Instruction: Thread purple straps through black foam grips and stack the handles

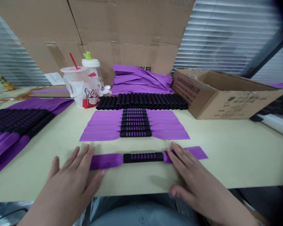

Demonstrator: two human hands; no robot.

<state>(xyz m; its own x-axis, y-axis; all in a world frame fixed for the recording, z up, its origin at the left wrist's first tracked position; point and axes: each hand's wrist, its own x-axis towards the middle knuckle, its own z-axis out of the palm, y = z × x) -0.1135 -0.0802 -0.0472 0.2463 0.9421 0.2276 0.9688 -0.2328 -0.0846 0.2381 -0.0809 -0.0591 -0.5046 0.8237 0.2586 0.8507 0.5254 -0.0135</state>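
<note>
A purple webbing strap (108, 160) with a black slotted sleeve (143, 157) around its middle lies flat near the table's front edge. My left hand (73, 179) rests flat over the strap's left end, fingers spread, covering that end. Across the right part of the strap lie the fingers of my right hand (191, 172), stretched out, with the purple tip showing beyond them. Just behind it, several similar straps with black sleeves (135, 123) lie in a neat stack of rows. Neither hand is closed around anything.
Behind the rows stand a line of black tubes (141, 101) and a pile of purple straps (141, 80). An open cardboard box (207, 97) is at right. Finished-looking sleeved straps (16, 125) lie left, near a bagged drink cup (79, 88) and a lidded bottle (91, 63).
</note>
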